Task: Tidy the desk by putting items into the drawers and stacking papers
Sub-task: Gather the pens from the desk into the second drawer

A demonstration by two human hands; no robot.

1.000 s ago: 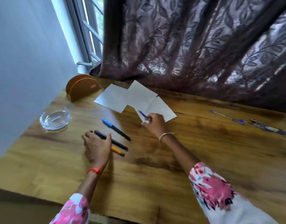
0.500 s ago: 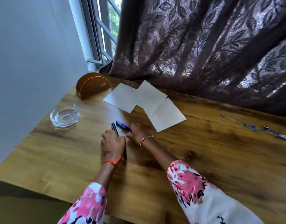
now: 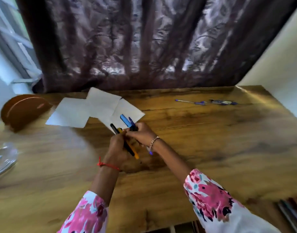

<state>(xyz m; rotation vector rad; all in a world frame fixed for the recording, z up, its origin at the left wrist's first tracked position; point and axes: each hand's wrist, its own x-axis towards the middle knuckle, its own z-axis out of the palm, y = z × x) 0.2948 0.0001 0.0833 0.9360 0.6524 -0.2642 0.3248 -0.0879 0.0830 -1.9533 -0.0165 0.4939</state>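
Near the centre of the frame, just above the desk [image 3: 211, 140] at the near edge of the papers [image 3: 94, 108], the left hand [image 3: 118, 148] was curled round a black pen [image 3: 114, 127] and an orange pen [image 3: 136, 156], while the right hand [image 3: 141, 134] pinched a blue-capped pen [image 3: 124, 120] and a purple pen [image 3: 130, 120]. With four smooth barrels split between two grips, one could slip and roll away during the merge into one hand. All lay roughly parallel, long axes running upper left to lower right, caps pointing upper left towards the papers.
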